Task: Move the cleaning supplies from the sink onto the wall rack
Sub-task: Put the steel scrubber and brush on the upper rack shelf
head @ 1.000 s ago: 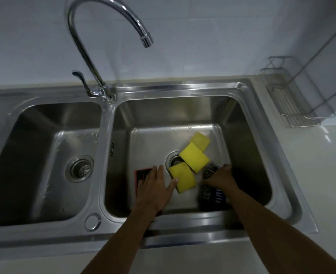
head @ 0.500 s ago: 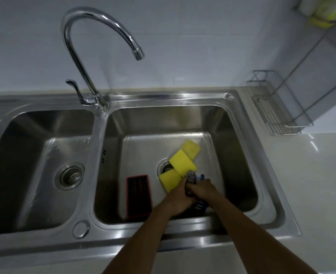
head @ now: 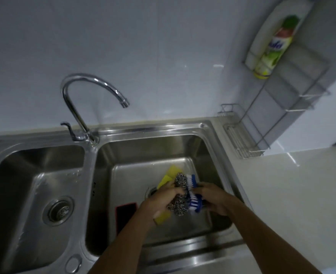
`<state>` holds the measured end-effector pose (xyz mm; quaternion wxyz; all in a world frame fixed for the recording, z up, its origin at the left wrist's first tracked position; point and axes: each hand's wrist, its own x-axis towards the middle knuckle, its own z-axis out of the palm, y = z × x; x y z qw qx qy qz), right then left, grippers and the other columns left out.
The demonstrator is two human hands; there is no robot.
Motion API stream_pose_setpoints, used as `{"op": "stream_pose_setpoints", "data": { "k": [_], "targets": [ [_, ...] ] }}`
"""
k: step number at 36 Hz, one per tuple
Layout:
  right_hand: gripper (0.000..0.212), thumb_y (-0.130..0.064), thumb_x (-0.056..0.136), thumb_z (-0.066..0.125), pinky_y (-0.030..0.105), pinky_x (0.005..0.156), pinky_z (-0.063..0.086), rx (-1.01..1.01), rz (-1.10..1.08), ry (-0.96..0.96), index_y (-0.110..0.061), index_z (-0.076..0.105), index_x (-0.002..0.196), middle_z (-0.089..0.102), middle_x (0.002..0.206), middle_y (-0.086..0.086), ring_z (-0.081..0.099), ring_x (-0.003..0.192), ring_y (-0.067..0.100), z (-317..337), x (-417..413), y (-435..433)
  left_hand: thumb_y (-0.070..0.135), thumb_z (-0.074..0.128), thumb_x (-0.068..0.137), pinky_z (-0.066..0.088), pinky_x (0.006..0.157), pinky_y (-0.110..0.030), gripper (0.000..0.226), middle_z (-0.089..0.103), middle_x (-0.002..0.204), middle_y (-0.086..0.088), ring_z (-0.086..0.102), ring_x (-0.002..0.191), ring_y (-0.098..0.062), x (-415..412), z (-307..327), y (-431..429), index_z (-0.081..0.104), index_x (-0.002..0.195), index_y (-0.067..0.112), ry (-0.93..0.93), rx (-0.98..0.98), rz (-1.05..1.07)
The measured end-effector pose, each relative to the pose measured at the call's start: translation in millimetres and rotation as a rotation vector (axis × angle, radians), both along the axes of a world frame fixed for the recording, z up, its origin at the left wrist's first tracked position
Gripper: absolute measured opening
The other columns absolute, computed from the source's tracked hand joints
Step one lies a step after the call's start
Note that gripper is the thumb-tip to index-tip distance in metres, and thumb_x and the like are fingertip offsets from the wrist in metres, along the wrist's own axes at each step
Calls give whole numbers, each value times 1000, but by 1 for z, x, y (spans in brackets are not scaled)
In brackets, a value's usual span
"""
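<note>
Right now I am holding both hands together over the right basin of the sink (head: pixel 163 133), bunching several supplies into one load. My left hand (head: pixel 159 202) is curling around the steel wool scourers (head: pixel 180 194), with a yellow sponge (head: pixel 162 218) showing under its palm, though I cannot tell whether that sponge is gripped or only lying beneath. My right hand (head: pixel 215 198) is closing on the blue brushes (head: pixel 193 194) from the other side, pressing them against the scourers so that nothing is slipping out between the two grips. More yellow sponges (head: pixel 171 174) are lying on the basin floor just behind the bundle, and a dark red-edged pad (head: pixel 126 211) is resting flat to the left, apart from everything else. The wall rack (head: pixel 282 99) is hanging up to the right, well apart from the sink, with a green bottle (head: pixel 272 48) already sitting in its upper tier. I judge the gathering is under way and the carry is not yet begun.
</note>
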<state>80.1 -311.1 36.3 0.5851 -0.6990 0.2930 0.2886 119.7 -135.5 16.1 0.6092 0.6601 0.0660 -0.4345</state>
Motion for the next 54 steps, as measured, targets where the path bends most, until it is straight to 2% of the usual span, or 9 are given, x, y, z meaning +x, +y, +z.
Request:
{"op": "stream_pose_setpoints", "data": {
  "k": [5,13,20,28,31,36,46,50,54],
  "targets": [
    [26,-16,95,65,48,91,58,0,-48,-185,-17,62,120,72,115,13,71,104,31,105,19,-34,6,69,92,60,71,-31,48,70,120,-12,69,99,-28,35,97,-25,53,134,24,-157,-78,-57],
    [19,-8,98,58,31,65,61,-134,-116,-423,-8,65,116,72,113,17,71,86,23,278,24,-89,14,75,89,56,67,-33,62,70,121,-13,70,89,-24,69,250,-96,46,143,28,-328,-217,-104],
    [27,-13,93,68,38,76,62,-279,-177,-446,3,63,114,73,105,19,74,89,29,360,23,-148,11,73,90,62,63,-35,58,66,124,-14,70,96,-27,73,329,-152,47,141,18,-363,-318,-143],
    [22,-14,92,68,34,64,63,-575,-242,-443,4,69,105,74,100,22,75,79,28,364,51,-198,6,75,88,64,72,-45,47,69,123,-18,71,99,-33,84,332,-221,57,132,8,-379,-274,-47],
    [22,-17,92,65,42,77,63,-721,-207,-445,0,70,105,75,96,18,75,84,29,354,65,-208,10,80,83,61,81,-57,42,70,120,-17,71,99,-36,90,323,-239,62,121,10,-409,-206,17],
    [24,-13,89,60,41,87,60,-1026,-63,-510,-7,79,103,76,101,11,71,95,27,336,78,-217,29,85,79,53,77,-27,51,72,117,-5,70,102,-26,93,317,-259,67,122,10,-681,76,73],
    [20,-14,81,66,31,71,57,-1236,-89,-500,-13,78,98,73,91,11,69,80,30,310,92,-223,36,82,82,47,80,-32,51,70,121,-9,66,109,-30,99,314,-287,64,124,14,-951,305,47],
    [17,-20,87,67,36,72,59,-1312,-59,-491,-9,74,98,71,91,14,69,82,35,305,94,-219,36,71,91,47,73,-31,31,70,97,-3,64,89,-22,98,315,-283,72,105,9,-1027,263,-131],
    [18,-14,87,68,36,72,57,-1349,-17,-445,-3,71,101,69,96,18,69,86,37,308,96,-218,32,67,94,50,76,-29,28,75,105,-7,66,85,-14,108,330,-266,75,108,9,-987,255,-517]
  ]
}}
